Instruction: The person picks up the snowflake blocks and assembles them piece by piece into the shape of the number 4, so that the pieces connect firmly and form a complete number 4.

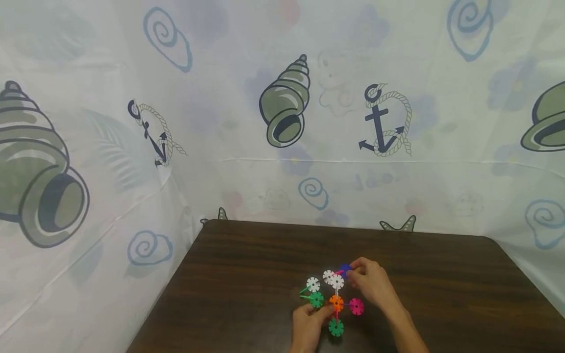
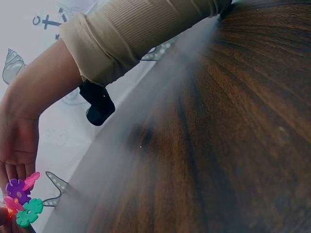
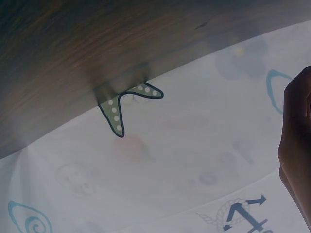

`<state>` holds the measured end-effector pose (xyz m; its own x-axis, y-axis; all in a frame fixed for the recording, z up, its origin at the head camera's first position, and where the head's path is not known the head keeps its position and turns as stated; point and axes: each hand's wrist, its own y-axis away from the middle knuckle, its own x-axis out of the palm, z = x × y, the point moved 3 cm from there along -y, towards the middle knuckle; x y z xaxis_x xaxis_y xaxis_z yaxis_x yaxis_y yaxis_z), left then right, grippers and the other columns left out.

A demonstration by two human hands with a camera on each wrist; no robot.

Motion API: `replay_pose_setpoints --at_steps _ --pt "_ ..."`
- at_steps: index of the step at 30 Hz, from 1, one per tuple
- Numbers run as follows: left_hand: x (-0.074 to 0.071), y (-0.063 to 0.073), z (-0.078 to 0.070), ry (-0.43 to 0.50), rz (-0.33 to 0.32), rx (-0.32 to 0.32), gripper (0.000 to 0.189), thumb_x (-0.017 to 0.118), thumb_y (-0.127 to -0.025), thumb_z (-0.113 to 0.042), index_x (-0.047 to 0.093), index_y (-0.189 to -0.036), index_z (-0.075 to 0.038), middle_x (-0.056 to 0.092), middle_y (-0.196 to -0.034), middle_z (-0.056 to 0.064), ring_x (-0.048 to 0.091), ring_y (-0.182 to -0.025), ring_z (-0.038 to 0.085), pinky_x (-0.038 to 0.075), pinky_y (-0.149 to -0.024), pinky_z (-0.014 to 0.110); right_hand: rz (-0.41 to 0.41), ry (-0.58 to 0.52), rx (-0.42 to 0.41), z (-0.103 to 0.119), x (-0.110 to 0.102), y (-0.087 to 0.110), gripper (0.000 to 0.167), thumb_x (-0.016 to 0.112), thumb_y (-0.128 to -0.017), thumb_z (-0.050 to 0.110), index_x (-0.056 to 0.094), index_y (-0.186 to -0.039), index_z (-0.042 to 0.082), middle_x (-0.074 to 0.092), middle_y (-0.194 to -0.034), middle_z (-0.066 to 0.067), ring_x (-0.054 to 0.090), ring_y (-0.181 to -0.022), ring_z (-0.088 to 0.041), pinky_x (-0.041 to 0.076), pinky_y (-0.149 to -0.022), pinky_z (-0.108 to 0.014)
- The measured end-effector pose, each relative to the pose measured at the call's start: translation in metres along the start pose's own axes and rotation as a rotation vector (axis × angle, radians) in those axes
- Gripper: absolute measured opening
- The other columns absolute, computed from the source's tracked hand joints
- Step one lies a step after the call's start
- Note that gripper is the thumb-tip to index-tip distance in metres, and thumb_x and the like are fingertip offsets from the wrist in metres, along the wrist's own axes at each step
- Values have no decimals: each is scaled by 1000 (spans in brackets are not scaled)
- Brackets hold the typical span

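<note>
A joined cluster of notched plastic flower discs is held above the dark table. In the head view my left hand (image 1: 306,326) grips it low, thumb and fingers by the orange disc (image 1: 336,303) and a green disc (image 1: 316,299). My right hand (image 1: 375,285) pinches a blue disc (image 1: 346,270) at the top, beside white discs (image 1: 337,281). A pink disc (image 1: 356,306) sticks out right, and another green disc (image 1: 336,327) hangs lowest. In the left wrist view, a purple disc (image 2: 18,190) shows at the lower left. The right wrist view catches only a dark hand edge.
The brown wooden table (image 1: 247,255) extends around both hands. Behind and to the left hangs a pale curtain (image 1: 229,122) printed with shells and anchors. A beige sleeve (image 2: 116,39) and a black device (image 2: 99,104) cross the left wrist view.
</note>
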<state>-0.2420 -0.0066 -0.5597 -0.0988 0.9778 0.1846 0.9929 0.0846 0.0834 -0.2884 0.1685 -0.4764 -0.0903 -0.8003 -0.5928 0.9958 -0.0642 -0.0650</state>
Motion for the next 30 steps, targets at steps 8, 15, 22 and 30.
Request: replay_pose_setpoints --at_steps 8,15,22,30 --pt "1 -2 3 -3 -7 -29 20 81 -81 -11 77 -88 7 76 -72 8 68 -63 9 56 -67 23 -1 -5 -3 -2 2 0 15 67 -97 9 67 -108 -1 73 -83 -4 67 -73 -16 55 -64 -31" --pt "2 -2 3 7 -5 -47 20 82 -81 -11 76 -88 7 76 -73 7 69 -64 10 57 -67 24 0 -6 0 -4 3 -1 15 67 -97 9 67 -107 -2 73 -83 -4 67 -72 -16 56 -65 -31" --pt "1 -3 3 22 0 -56 20 80 -82 -7 76 -91 10 77 -75 9 69 -65 10 58 -68 24 -6 -8 5 -5 5 -1 15 67 -97 8 67 -107 -3 73 -83 -4 67 -72 -16 56 -64 -31" --pt "-1 -4 3 -28 1 -53 19 79 -82 -7 76 -89 10 76 -74 9 67 -64 10 57 -65 25 -2 -18 20 -8 9 -2 14 66 -97 7 67 -107 -3 73 -83 -5 67 -71 -16 58 -65 -32"
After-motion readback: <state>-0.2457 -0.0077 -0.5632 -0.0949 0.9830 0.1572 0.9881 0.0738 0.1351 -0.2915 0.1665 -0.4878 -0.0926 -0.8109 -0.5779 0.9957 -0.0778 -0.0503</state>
